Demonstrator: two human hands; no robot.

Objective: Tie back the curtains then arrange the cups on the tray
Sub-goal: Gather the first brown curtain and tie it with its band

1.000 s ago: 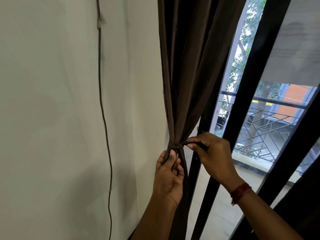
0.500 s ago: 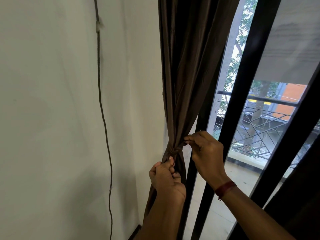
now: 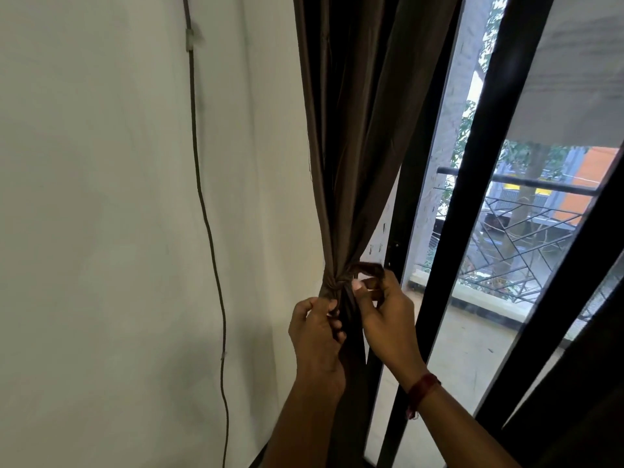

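Note:
A dark brown curtain [image 3: 354, 136] hangs beside the white wall and is gathered into a tight waist at mid height. A brown tie strip [image 3: 366, 270] loops out to the right of that knot. My left hand [image 3: 315, 336] grips the gathered curtain just below the knot. My right hand [image 3: 381, 315] pinches the tie loop, thumb pressed near the knot. No cups or tray are in view.
A thin cable [image 3: 206, 224] runs down the white wall [image 3: 101, 231] on the left. Black window frame bars [image 3: 472, 197] stand right of the curtain, with glass and a balcony railing [image 3: 526, 224] beyond. A dark curtain edge fills the bottom right corner.
My right hand dropped lower and bent the tie strip into a loop by the knot. My left hand stayed gripping the curtain under the knot.

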